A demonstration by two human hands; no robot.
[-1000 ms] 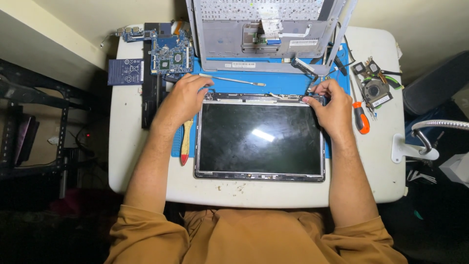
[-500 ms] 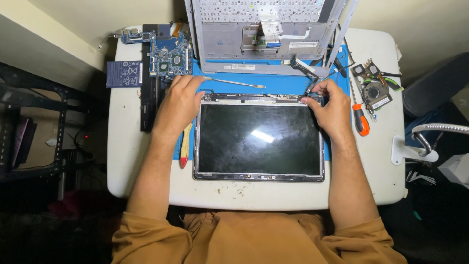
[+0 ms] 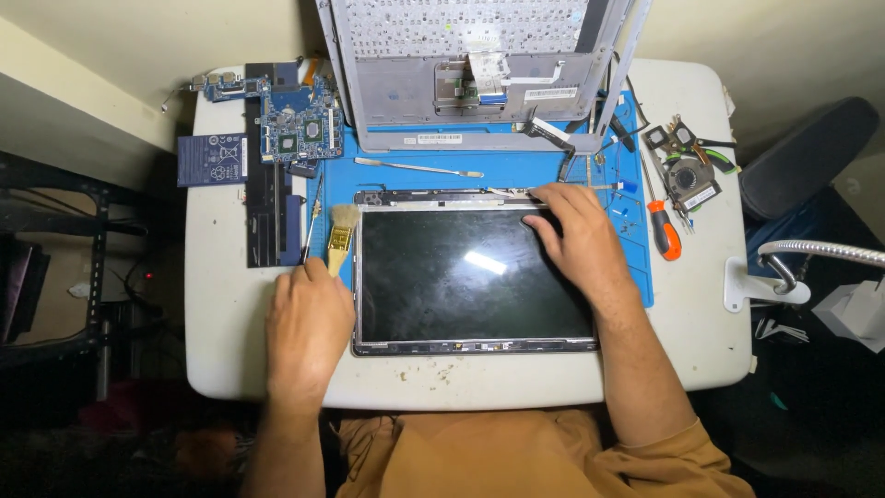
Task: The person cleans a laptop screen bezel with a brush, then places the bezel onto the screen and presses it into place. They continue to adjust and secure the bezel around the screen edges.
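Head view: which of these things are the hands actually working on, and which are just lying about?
In hand:
- screen panel, right hand on its top edge
- brush, left hand over its handle

Lying about:
- circuit board
- orange screwdriver
- fan
- metal pry tool
- upturned keyboard case

Bright overhead light, glare on the screen (image 3: pixel 475 277), dark surrounding edges.

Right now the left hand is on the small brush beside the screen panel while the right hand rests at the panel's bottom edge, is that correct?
Not quite: the head view shows the right hand at the top edge of the screen panel, not the bottom. The left hand is indeed on the small brush beside the panel.
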